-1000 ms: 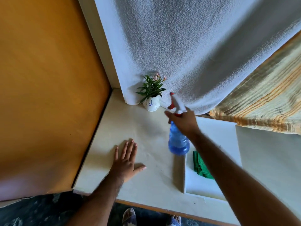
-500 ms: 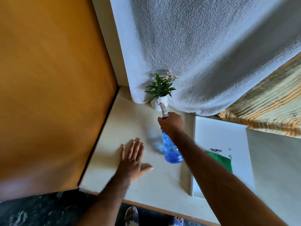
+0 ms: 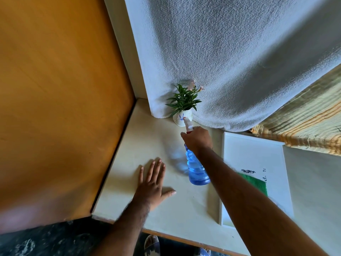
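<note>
- Head view showed the right hand [image 3: 198, 140] wrapped round the neck of a blue spray bottle [image 3: 196, 169]. Its fingers curled over the trigger area, which was mostly hidden.
- The bottle's long axis ran from near to far. Its blue base was at the near end, and the white nozzle [image 3: 188, 124] at the far end tipped toward a small potted plant [image 3: 183, 102].
- The nozzle tip sat right in front of the white pot [image 3: 180, 119]. Whether the two touched could not be told.
- The plant stood at the far side of the cream table [image 3: 147, 141], against a hanging white towel [image 3: 230, 61]. It lay just beyond the right hand and a little to its left.
- The left hand [image 3: 151, 183] lay palm down on the table with straight, spread fingers and held nothing. It was left of the bottle's base and apart from it.
- The right hand was clearly the nearer one to the plant, with the left hand well short of it.
- The aim looked low, at the pot rather than the leaves. Raising the nozzle before squeezing the trigger would probably wet the foliage better.
- A white tray [image 3: 254, 156] lay to the right, with a green cloth [image 3: 256, 183] on it partly hidden by the forearm.
</note>
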A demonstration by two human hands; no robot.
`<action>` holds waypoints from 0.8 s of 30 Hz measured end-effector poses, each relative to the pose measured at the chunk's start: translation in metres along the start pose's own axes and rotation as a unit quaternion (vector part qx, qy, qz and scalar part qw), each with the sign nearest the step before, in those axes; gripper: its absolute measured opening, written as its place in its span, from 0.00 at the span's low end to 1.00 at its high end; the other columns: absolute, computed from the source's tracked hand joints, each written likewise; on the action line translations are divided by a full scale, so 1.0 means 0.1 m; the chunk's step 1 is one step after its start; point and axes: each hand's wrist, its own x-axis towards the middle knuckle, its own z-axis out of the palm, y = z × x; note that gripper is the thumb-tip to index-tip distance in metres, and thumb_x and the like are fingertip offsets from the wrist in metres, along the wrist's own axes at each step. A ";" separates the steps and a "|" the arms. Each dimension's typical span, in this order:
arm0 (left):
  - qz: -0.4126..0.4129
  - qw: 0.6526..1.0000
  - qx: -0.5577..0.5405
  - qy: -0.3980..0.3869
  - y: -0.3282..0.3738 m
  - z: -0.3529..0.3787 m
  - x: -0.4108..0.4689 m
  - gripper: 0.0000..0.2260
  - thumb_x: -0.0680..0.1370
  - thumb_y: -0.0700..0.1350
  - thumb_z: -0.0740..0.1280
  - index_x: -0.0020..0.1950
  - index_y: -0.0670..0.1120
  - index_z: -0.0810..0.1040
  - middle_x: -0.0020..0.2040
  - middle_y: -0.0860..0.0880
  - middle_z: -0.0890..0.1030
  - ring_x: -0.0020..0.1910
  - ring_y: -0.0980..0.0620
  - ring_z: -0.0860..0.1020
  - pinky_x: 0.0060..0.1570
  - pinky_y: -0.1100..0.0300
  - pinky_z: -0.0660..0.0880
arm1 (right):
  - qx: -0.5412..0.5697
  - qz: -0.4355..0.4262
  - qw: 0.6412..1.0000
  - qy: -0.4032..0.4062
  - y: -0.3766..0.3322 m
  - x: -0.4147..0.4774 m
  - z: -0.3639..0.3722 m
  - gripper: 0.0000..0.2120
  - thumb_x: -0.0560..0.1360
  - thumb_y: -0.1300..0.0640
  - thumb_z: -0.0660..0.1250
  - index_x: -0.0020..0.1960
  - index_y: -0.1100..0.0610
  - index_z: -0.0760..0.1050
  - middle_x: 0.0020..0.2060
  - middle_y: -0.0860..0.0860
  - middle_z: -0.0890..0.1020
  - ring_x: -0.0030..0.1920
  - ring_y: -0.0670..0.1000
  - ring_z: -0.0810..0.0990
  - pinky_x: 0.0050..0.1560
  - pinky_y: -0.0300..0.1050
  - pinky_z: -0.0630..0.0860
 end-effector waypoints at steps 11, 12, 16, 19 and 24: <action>-0.007 1.000 0.005 -0.008 -0.01 -0.03 -0.01 0.46 0.76 0.77 0.43 0.83 0.45 0.51 0.84 0.42 0.58 0.82 0.45 0.51 0.74 0.37 0.48 | 0.025 -0.018 0.999 0.028 0.11 -0.04 -0.06 0.10 0.71 0.49 0.66 0.48 0.53 0.80 0.42 0.50 0.83 0.47 0.55 0.81 0.46 0.44 0.75; -0.008 1.000 0.004 -0.010 -0.01 -0.04 -0.01 0.46 0.76 0.77 0.43 0.83 0.45 0.51 0.84 0.42 0.58 0.82 0.46 0.51 0.75 0.37 0.47 | 0.043 -0.017 0.998 0.031 0.13 -0.07 -0.09 0.08 0.71 0.51 0.66 0.47 0.53 0.79 0.41 0.49 0.81 0.46 0.55 0.81 0.45 0.44 0.74; -0.010 1.000 0.006 -0.020 0.00 -0.05 -0.01 0.46 0.77 0.77 0.43 0.83 0.43 0.53 0.83 0.41 0.60 0.81 0.46 0.53 0.75 0.39 0.48 | 0.155 -0.015 0.985 0.075 0.26 -0.19 -0.29 0.09 0.67 0.52 0.64 0.39 0.56 0.78 0.30 0.50 0.84 0.36 0.53 0.84 0.43 0.49 0.82; -0.013 1.000 0.004 -0.023 -0.02 -0.06 -0.01 0.47 0.77 0.77 0.43 0.82 0.43 0.54 0.83 0.41 0.61 0.81 0.45 0.54 0.77 0.42 0.41 | 0.239 -0.027 0.962 0.129 0.32 -0.24 -0.57 0.05 0.70 0.56 0.67 0.41 0.56 0.80 0.27 0.48 0.83 0.32 0.43 0.82 0.38 0.40 0.80; -0.010 0.999 0.000 -0.032 0.01 -0.09 0.00 0.47 0.77 0.77 0.43 0.82 0.43 0.55 0.82 0.39 0.61 0.80 0.46 0.55 0.76 0.43 0.38 | 0.363 -0.116 0.891 0.246 0.50 -0.25 -1.20 0.10 0.70 0.63 0.68 0.49 0.54 0.83 0.34 0.48 0.85 0.33 0.44 0.85 0.38 0.38 0.79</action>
